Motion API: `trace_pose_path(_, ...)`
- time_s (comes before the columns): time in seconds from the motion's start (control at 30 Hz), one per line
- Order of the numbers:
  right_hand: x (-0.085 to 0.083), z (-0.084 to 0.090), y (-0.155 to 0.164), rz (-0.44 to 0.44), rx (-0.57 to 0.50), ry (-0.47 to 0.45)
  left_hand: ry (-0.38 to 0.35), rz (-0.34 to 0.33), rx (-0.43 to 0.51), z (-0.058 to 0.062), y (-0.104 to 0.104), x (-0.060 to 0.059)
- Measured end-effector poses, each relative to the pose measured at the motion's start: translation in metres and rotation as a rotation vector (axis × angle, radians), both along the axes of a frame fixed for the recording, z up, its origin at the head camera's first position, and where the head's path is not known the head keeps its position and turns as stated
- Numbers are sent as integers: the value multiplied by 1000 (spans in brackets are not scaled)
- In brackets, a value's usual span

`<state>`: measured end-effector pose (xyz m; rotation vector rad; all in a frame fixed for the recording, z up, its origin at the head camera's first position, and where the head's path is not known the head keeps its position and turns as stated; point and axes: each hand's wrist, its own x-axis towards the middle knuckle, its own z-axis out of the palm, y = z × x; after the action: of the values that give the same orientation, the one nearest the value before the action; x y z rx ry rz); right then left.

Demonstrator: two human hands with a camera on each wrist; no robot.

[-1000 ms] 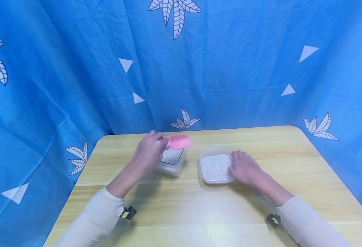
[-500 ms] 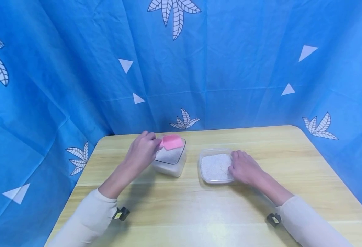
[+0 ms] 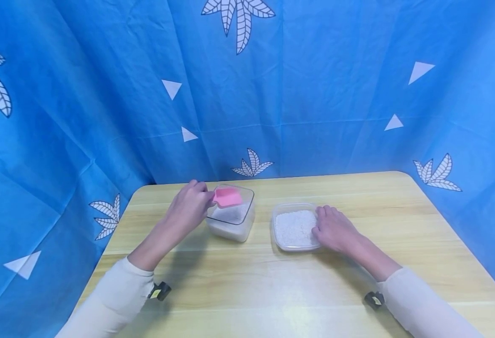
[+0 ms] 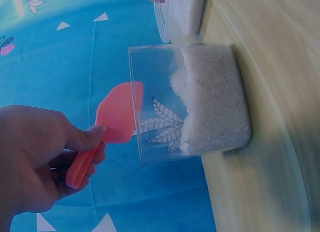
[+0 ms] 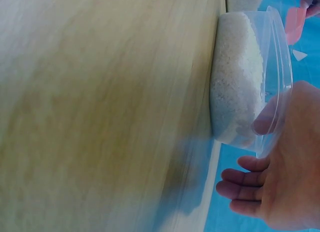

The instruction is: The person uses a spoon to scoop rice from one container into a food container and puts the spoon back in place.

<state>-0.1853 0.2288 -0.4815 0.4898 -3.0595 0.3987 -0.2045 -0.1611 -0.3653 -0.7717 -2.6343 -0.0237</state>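
In the head view my left hand (image 3: pixel 188 204) holds a pink scoop (image 3: pixel 228 197) by its handle, over the mouth of a tall clear container (image 3: pixel 235 231). In the left wrist view the tip of the scoop (image 4: pixel 120 110) overlaps the container's rim, above the white, rice-like grains (image 4: pixel 215 100) inside. To the right stands a low clear plastic tub (image 3: pixel 275 237), also filled with white grains (image 3: pixel 294 227). My right hand (image 3: pixel 336 229) grips its right side, thumb over the rim (image 5: pixel 280 52) and fingers (image 5: pixel 240 184) outside.
Both containers stand on a light wooden table (image 3: pixel 273 291), a narrow gap between them. A blue curtain (image 3: pixel 315 94) with white leaf prints hangs behind and at both sides. Small black devices are worn at the left sleeve (image 3: pixel 120 291) and right sleeve (image 3: pixel 416 300).
My left hand has moved left with the scoop, bringing it from beyond the tall container's right rim to over its opening. The right hand and the low tub have stayed put.
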Motion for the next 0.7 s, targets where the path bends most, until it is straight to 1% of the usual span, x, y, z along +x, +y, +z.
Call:
trace_pose_path(0.3, 1, -1, 0, 1, -3, 5, -54, 4, -15, -7, -3, -3)
trace_pose_path(0.47, 0, -2, 0, 0, -5, 5, -44, -13, -35, -11, -4, -6)
trace_pose_path(0.57, 0, -2, 0, -1, -4, 4, -50, -8, -58, -12, -3, -7)
trace_pose_path(0.7, -1, -2, 0, -1, 0, 3, -84, 14, -85, -13, -1, -8)
